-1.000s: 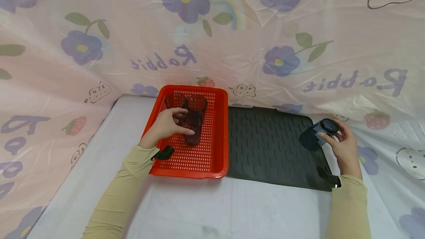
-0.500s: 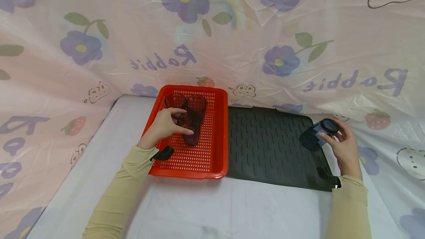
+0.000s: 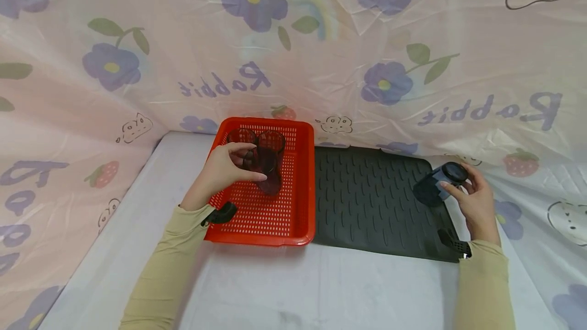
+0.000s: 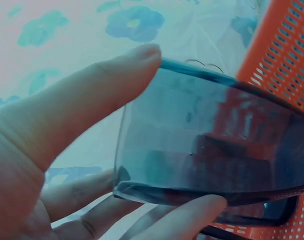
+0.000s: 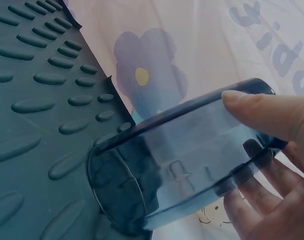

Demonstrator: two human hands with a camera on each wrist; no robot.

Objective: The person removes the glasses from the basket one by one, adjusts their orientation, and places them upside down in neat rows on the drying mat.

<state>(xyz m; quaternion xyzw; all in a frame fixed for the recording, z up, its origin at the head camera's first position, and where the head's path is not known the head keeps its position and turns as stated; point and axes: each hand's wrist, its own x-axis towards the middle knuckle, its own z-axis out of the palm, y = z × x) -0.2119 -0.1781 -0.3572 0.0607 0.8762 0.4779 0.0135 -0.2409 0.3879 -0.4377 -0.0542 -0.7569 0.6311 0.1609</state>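
"Head view: what's held?"
"Left hand point(image 3: 216, 173) grips a dark glass point(image 3: 270, 182), red basket point(image 3: 310, 197) beneath; right hand point(image 3: 477, 209), a blue glass point(image 3: 432, 187), mat point(image 3: 367, 208) leftward."
"Progress?"
"Seemingly partway: neither released; two more glasses point(image 3: 272, 140) beyond the left hand."

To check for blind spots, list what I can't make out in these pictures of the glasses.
Head view: the lower part of the back-left glass, hidden by the left hand.
Left wrist view: much of the red basket, cut off by the right edge.
Right wrist view: much of the dark mat, cut off by the left edge.
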